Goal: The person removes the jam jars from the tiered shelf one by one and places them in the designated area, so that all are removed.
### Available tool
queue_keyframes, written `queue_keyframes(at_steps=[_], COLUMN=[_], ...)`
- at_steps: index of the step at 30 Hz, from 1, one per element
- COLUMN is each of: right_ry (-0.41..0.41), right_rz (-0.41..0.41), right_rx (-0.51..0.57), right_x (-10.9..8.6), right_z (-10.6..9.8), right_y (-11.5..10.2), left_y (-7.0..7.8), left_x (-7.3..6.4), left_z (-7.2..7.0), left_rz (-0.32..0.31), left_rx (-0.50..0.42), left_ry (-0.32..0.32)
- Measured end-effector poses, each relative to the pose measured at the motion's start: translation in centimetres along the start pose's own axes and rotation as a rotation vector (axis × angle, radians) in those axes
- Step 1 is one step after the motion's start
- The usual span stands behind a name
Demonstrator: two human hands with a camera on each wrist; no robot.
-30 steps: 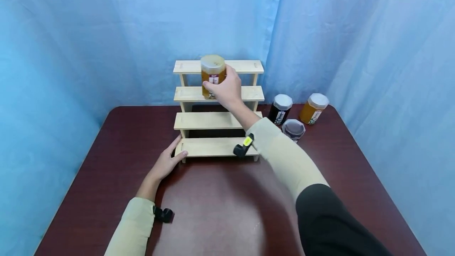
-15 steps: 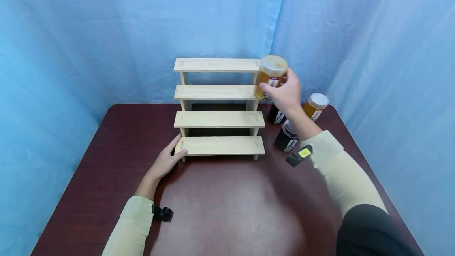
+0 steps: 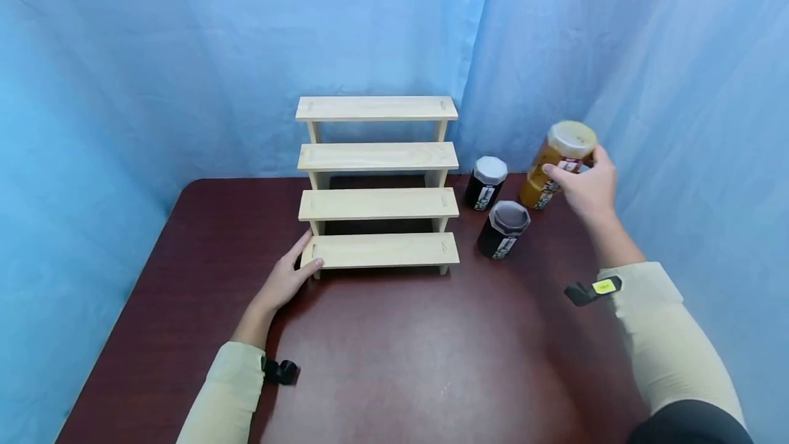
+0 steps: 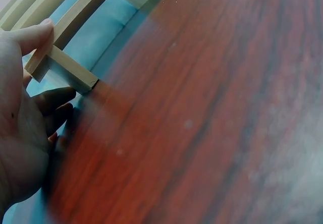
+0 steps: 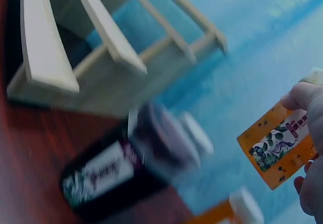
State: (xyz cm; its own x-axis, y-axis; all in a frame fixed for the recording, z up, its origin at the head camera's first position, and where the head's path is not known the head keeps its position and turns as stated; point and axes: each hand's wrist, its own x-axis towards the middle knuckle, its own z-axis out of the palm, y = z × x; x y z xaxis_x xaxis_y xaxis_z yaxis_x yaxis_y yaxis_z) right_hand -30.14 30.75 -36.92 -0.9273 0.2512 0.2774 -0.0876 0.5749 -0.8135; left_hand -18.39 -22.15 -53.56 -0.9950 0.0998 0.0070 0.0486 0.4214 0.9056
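Note:
At the far right in the head view, my right hand (image 3: 592, 187) grips an amber honey-coloured jar (image 3: 557, 156) with a pale lid, between thumb and fingers. It is held raised and tilted, in front of a second amber jar (image 3: 531, 192) on the table, which it partly hides. My left hand (image 3: 285, 281) holds the left end of the bottom step of a four-sided-lid-free pale wooden step rack (image 3: 379, 251). In the left wrist view the thumb presses on the board (image 4: 75, 19), while the other fingers bend below it.
Two dark jars with greyish-white lids stand right of the rack: one at the back (image 3: 485, 185), the other nearer (image 3: 504, 230). Blue curtains (image 3: 246, 67) close off the back and sides. The dark red table (image 3: 394, 348) spreads out in front.
My right hand has carried the amber jar from in front of the rack's upper steps rightward to the far right jars. My left hand has stayed at the bottom step.

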Motion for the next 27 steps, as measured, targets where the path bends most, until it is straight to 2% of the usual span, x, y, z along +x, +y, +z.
queue_keyframes(at_steps=[3,8,15,20,27], right_ry=[-0.026,-0.073,-0.104,-0.122,-0.157], right_rz=[0.034,0.043,0.054,0.081,0.092], right_rx=[-0.027,-0.062,-0.133,-0.139,-0.143], right_x=[0.0,-0.6,-2.1,-3.0,-3.8], right_z=[-0.9,-1.8,-2.0,-1.8,-1.5], right_y=[2.2,6.1,10.5,12.2,13.3], left_y=[0.1,0.1,0.1,0.1,0.0], left_x=[-0.2,-0.5,-0.5,-0.2,0.1], left_z=[-0.1,0.0,0.1,0.1,-0.1], left_rz=[-0.006,-0.012,-0.015,-0.011,0.003], left_rx=[0.006,0.016,0.012,0.008,0.007], left_ry=[0.003,-0.004,-0.012,-0.011,-0.009])
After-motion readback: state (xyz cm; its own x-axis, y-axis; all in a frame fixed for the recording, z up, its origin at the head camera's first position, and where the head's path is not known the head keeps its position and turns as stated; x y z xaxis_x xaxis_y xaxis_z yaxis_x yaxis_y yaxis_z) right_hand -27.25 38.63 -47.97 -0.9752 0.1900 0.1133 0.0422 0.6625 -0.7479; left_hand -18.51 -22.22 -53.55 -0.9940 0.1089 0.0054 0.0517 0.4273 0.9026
